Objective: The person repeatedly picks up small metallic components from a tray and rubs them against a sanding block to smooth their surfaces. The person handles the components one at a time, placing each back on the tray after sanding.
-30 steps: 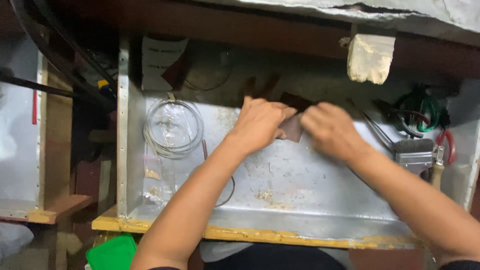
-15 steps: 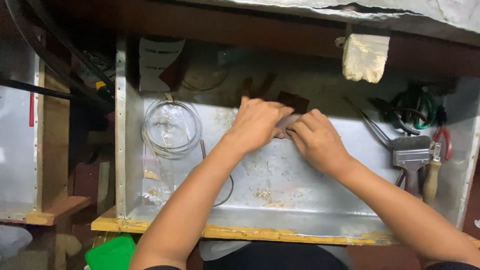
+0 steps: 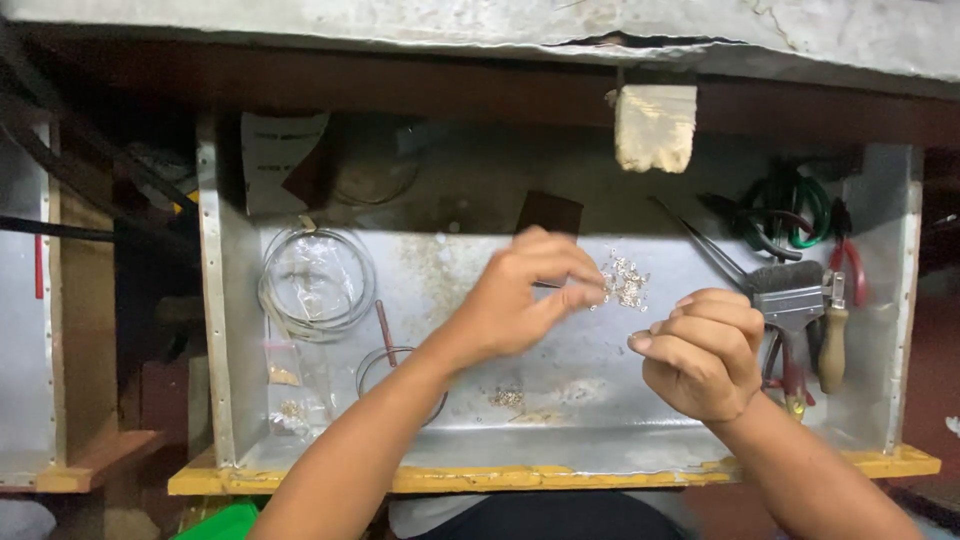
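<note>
In the head view, the person's two bare hands work over a shallow metal tray (image 3: 240,380) with a yellow front edge, set under the edge of a worktop. The left hand (image 3: 525,295) hovers over the middle of the tray, its fingertips (image 3: 585,290) pinched together right at a small cluster of tiny pale metal pieces (image 3: 625,282); whether that grip actually clasps any of them cannot be told, as the pieces are too small. The cluster lies just right of the left fingertips, toward the tray's back. The right hand (image 3: 700,350) hangs near, lower and to the right, its fingers curled into a loose fist with nothing visible inside.

A clear glass dish (image 3: 315,280) sits at the tray's left, a smaller round dish (image 3: 385,365) below it, partly hidden by the left forearm. Tweezers (image 3: 700,240), a brush (image 3: 790,290), green-handled pliers (image 3: 790,210) and a wooden-handled tool (image 3: 832,345) lie at the right. A few more small bits (image 3: 507,398) lie near the front.
</note>
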